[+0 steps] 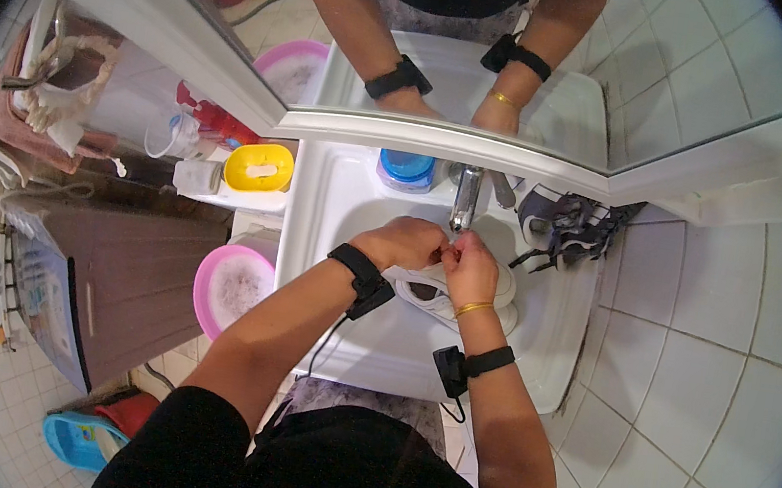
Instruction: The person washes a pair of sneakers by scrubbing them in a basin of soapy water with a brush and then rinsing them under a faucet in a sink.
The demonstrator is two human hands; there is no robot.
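Note:
Both of my hands meet over the white sink [318,195], just in front of the chrome faucet [466,200]. My left hand [403,245] has its fingers closed, and the fingertips of my right hand [472,273] are pinched together against it. Whatever lies between the fingers is too small to make out. Right below them a pair of white shoes [506,294] lies in the basin, partly covered by my hands and right wrist. One shoe's dark opening shows between my wrists. I cannot see any water running from the faucet.
A blue-lidded tub [406,167] stands on the sink's back ledge. To the right sits a grey, black and white bundle with straps or laces [571,226]. Left are a yellow soap dish [260,156] and a pink basin of suds [240,288]. A framed mirror [551,78] overhangs the back.

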